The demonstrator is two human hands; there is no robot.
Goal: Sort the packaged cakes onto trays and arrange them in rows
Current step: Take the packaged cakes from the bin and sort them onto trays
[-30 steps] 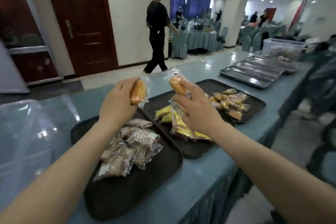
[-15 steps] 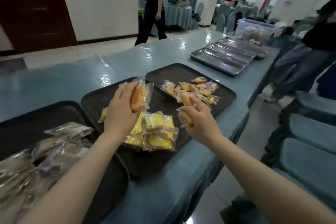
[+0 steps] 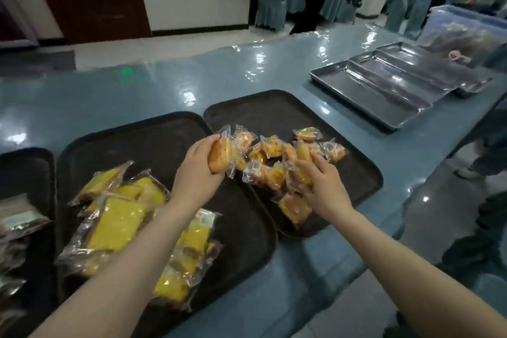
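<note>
Three dark trays lie side by side on the blue table. The right tray [image 3: 356,173] carries a loose heap of small orange wrapped cakes [image 3: 271,149]. The middle tray [image 3: 153,134] holds several yellow wrapped cake slices [image 3: 115,223]. The left tray [image 3: 30,170] shows brownish wrapped cakes [image 3: 16,217] at the frame edge. My left hand [image 3: 196,173] grips one orange wrapped cake [image 3: 220,153] above the gap between the middle and right trays. My right hand [image 3: 322,185] lies on the orange heap, its fingers curled over a wrapped cake [image 3: 299,173] there.
Several steel trays [image 3: 370,90] are stacked at the far right of the table. Behind them stands a clear plastic bin [image 3: 466,33]. The table's front edge runs close below the trays. Covered chairs and people stand in the hall beyond.
The view dropped and swung right. My left hand carried its orange cake right to the right tray's edge. My right hand brought its cake down onto the orange heap.
</note>
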